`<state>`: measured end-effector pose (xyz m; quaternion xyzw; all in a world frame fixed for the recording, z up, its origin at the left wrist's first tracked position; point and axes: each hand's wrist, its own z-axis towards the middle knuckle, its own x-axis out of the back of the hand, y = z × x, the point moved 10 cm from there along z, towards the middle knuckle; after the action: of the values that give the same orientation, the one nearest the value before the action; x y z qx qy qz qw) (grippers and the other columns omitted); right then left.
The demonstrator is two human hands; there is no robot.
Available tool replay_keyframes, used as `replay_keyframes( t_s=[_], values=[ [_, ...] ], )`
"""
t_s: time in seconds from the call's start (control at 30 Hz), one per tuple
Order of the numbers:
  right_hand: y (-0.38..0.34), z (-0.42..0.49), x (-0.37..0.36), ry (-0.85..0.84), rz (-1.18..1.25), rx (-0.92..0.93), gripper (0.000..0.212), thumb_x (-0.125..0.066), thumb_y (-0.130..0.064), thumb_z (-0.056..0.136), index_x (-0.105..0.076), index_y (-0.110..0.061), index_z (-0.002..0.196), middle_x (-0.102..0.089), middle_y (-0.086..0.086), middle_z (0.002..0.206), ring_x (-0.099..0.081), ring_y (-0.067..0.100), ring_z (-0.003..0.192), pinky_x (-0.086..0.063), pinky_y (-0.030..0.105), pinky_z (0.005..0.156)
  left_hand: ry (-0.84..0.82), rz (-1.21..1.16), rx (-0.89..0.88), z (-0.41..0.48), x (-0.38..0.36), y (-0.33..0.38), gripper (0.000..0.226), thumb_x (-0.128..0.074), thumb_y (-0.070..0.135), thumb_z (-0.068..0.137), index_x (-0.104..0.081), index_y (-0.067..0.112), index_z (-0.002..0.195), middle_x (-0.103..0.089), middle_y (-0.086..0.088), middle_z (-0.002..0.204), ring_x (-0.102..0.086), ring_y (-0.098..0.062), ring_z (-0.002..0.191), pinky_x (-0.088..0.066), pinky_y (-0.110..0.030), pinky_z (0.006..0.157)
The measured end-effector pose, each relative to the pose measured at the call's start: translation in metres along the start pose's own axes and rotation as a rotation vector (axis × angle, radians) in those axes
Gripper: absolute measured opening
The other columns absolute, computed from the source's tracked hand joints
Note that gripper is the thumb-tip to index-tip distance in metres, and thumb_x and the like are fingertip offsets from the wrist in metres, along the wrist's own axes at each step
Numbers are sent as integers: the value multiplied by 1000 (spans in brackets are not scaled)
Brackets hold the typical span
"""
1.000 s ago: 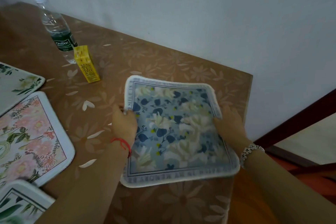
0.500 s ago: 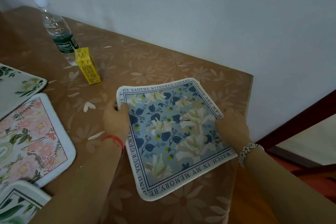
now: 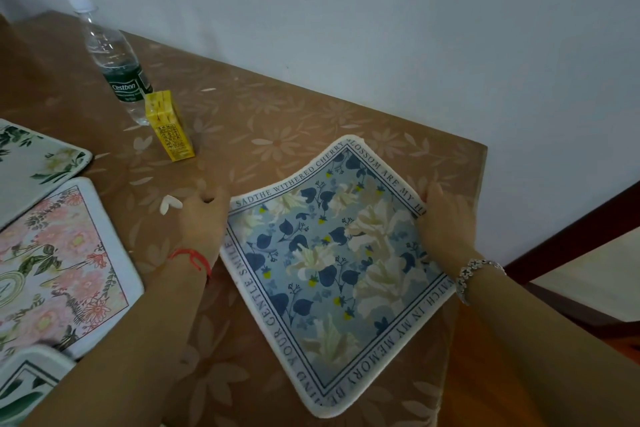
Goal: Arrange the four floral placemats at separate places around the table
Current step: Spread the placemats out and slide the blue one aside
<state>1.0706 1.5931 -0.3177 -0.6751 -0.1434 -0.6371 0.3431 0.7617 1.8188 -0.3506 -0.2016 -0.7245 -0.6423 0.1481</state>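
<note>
Head view showed the brown floral table [image 3: 277,121], the blue placemat [image 3: 332,267] lying rotated near its right corner. Left of the blue placemat lay the pink placemat [image 3: 55,267]. Both the left hand [image 3: 204,218] and right hand [image 3: 446,218] grasped the blue placemat's side corners.

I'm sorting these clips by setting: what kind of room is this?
Probably a home dining area: a table under a floral tablecloth against a plain wall, with placemats and a water bottle on it.

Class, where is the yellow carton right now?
In the head view, the yellow carton stands upper left on the table, just in front of the water bottle.
</note>
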Motion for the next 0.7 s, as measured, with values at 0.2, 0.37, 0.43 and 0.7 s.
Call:
replay_keyframes(
  t_s=[0.2,0.37,0.43,0.7],
  values=[
    [-6,1,2,53,162,77,22,-41,-1,88,-54,-6,104,-61,14,101,-48,25,94,-41,37,79,-262,655,-223,-13,-31,16,44,-46,42,91,-57,5,113,-67,-18,87,-63,-36,85,-49,-38,76],
    [3,3,-9,-22,246,69,44,-41,3,87,-48,-6,129,-61,15,118,-52,31,108,-46,39,88,-251,522,-246,-21,-48,21,28,-53,28,91,-67,4,94,-62,-6,64,-58,-22,59,-42,-27,53],
    [7,2,-12,-31,246,68,46,-42,3,87,-47,-7,131,-59,17,121,-50,33,112,-45,40,93,-153,448,-232,-20,-42,22,28,-55,23,90,-65,-1,81,-57,-4,55,-49,-15,48,-34,-23,46],
    [34,-2,-17,-48,160,-38,38,-45,-9,89,-49,-8,126,-45,14,137,-40,33,125,-33,40,104,58,353,-271,-31,-34,26,23,-52,20,91,-57,-3,87,-67,-24,84,-58,-38,73,-34,-33,59]
  ],
)
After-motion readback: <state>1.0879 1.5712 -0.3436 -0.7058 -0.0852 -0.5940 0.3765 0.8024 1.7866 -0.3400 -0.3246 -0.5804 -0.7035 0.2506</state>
